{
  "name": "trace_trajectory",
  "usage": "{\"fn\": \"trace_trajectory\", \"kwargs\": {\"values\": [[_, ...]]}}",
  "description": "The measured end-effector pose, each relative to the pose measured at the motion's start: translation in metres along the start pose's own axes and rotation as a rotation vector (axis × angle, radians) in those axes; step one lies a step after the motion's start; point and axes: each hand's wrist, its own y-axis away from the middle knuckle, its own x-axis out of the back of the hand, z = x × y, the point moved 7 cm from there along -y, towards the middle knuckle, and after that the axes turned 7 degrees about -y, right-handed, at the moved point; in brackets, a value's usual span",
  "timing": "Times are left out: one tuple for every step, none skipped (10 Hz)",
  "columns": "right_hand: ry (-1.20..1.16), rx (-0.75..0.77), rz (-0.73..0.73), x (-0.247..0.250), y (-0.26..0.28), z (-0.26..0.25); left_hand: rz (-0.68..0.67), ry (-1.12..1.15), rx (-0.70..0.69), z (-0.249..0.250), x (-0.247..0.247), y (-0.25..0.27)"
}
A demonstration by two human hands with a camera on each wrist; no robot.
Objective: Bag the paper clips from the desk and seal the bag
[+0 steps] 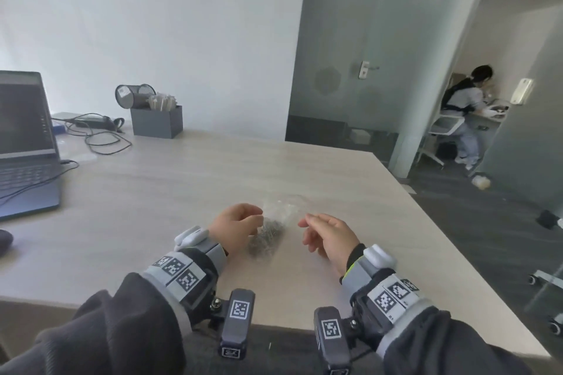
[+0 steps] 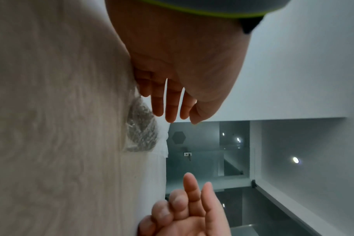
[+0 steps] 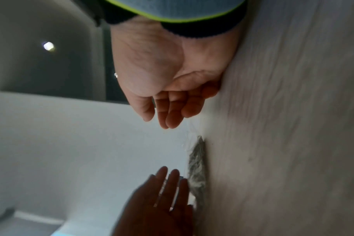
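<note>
I saw both hands' fingers loose, holding nothing; bag (image 1: 275,224) looked limp, slippery, clip-heavy low, so I'd pinch its top strip.

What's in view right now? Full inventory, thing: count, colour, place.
clear plastic bag: 1, transparent, flat on the desk between the hands
heap of grey metal paper clips: 1, grey, inside the bag
light wood-grain desk: 1, pale beige
dark blue laptop: 1, open, far left
black cables: several, beside the laptop
grey box: 1, back of desk
black mesh pen cup: 1, tipped, behind the box
seated person: 1, next room
left hand: relaxed, at the bag's left edge
right hand: relaxed, right of the bag
</note>
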Motion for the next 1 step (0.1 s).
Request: {"fn": "trace_trajectory", "kwargs": {"values": [[0.009, -0.034, -0.028, 0.0007, 0.0103, -0.0086, -0.029, -0.037, -0.043, 0.0182, 0.0005, 0.0147]]}}
